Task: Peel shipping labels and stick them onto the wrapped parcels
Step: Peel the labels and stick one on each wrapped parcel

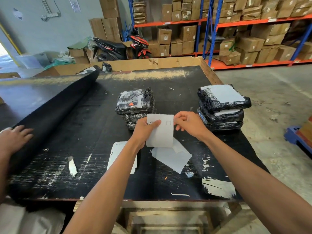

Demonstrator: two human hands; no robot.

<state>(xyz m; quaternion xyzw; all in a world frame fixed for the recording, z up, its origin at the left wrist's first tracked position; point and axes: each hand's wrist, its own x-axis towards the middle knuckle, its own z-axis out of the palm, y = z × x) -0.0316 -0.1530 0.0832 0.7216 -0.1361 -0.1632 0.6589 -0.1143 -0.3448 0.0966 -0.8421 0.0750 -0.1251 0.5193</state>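
I hold a white shipping label [164, 134] upright above the black table [94, 115]. My left hand [144, 130] grips its left side with the thumb across the front. My right hand [189, 124] pinches its top right corner. Just behind the label stands a stack of black wrapped parcels [135, 103]; the top one carries clear tape and a small orange mark. A second stack of black parcels [222, 102] at the right has a white label on top. More white label sheets [116, 154] and loose backing paper [172, 157] lie under my arms.
Another person's hand [15, 135] rests on a large roll of black wrap [55, 110] lying across the left of the table. A raised wooden edge [209, 71] borders the table's far right. Shelves of cardboard boxes [236, 31] and two motorbikes [125, 46] stand behind. Concrete floor lies at the right.
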